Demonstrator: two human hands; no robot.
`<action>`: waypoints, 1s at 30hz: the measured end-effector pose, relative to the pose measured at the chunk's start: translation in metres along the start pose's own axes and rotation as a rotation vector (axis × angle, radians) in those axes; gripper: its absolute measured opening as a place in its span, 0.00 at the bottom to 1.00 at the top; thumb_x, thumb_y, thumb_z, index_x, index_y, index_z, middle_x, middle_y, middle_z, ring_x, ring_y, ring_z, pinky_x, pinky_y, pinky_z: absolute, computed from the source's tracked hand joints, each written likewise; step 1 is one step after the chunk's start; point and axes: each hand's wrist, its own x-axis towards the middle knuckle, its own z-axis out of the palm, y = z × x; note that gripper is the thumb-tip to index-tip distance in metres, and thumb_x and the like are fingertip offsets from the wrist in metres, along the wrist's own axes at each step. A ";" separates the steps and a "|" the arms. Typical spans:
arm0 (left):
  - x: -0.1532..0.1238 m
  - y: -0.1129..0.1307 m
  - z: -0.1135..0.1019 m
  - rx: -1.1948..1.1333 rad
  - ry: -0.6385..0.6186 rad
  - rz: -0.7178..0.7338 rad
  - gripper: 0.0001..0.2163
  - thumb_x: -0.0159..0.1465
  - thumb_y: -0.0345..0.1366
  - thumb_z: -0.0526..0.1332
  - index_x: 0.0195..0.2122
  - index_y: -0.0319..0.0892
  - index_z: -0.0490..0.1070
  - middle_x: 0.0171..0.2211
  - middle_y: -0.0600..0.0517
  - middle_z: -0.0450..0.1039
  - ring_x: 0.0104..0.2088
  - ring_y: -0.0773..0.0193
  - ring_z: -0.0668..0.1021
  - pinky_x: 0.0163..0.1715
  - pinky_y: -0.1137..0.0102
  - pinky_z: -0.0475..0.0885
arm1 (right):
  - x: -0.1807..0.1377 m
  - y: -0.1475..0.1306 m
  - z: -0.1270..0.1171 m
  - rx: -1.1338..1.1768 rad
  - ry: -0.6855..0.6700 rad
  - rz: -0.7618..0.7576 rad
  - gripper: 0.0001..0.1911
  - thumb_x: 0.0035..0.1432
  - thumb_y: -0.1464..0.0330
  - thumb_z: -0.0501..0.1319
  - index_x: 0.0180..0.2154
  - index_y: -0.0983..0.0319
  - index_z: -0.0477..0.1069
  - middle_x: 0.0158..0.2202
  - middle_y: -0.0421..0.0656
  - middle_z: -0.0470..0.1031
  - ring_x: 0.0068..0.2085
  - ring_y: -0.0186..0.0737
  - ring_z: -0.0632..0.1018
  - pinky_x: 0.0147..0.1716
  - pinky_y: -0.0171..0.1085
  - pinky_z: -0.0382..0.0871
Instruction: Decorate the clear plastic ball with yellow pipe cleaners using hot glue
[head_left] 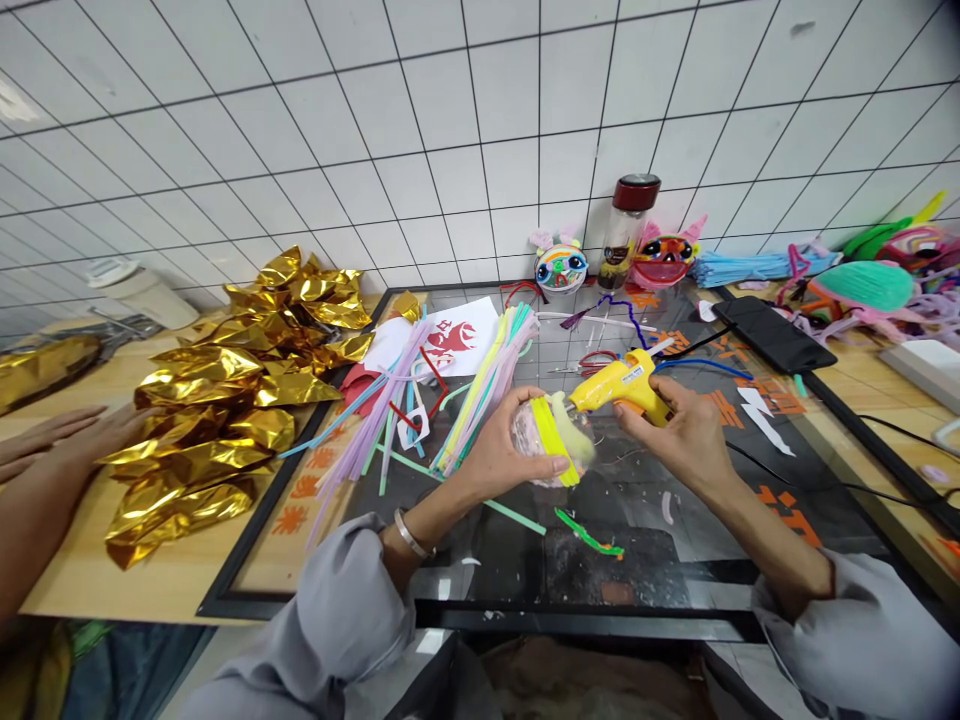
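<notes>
While pipe cleaners (487,390) lie near the left fingers (516,403), gold foil (214,385) sprawls beyond.

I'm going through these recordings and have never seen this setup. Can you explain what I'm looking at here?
There is no machine: a person works with bare hands, and a head-worn camera looks forward and down. The left hand holds a rounded clear piece with a bright yellow band. The right hand grips a yellow glue gun, its nozzle towards that piece. Beneath is a black-framed tabletop panel bearing bundled colored strips and a phone. Crumpled gold foil lies at picture left, beside another person's arm.
</notes>
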 end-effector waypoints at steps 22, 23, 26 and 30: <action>-0.001 0.007 0.000 0.073 0.008 -0.005 0.34 0.43 0.41 0.73 0.50 0.42 0.62 0.44 0.50 0.69 0.43 0.58 0.72 0.44 0.67 0.68 | -0.001 -0.001 0.002 -0.019 0.037 0.032 0.18 0.47 0.54 0.62 0.22 0.59 0.59 0.18 0.34 0.56 0.21 0.30 0.59 0.20 0.33 0.50; -0.001 0.007 0.000 0.070 0.008 -0.006 0.34 0.43 0.41 0.73 0.50 0.42 0.61 0.44 0.50 0.68 0.43 0.58 0.72 0.44 0.67 0.68 | -0.001 0.000 0.002 -0.014 0.035 0.039 0.18 0.47 0.53 0.62 0.22 0.59 0.60 0.18 0.34 0.57 0.21 0.30 0.59 0.20 0.33 0.51; -0.001 0.004 -0.001 0.078 0.024 0.021 0.33 0.43 0.39 0.73 0.50 0.42 0.62 0.44 0.50 0.68 0.44 0.58 0.72 0.46 0.67 0.68 | -0.001 0.000 0.001 0.012 0.018 0.066 0.16 0.48 0.54 0.61 0.25 0.59 0.64 0.19 0.35 0.61 0.21 0.31 0.62 0.21 0.33 0.53; 0.000 0.001 -0.001 0.060 0.014 0.023 0.34 0.43 0.40 0.74 0.50 0.42 0.62 0.45 0.50 0.68 0.45 0.58 0.72 0.46 0.67 0.68 | -0.002 0.000 0.001 0.005 0.016 0.038 0.16 0.48 0.54 0.62 0.24 0.59 0.62 0.19 0.35 0.60 0.21 0.31 0.61 0.21 0.33 0.52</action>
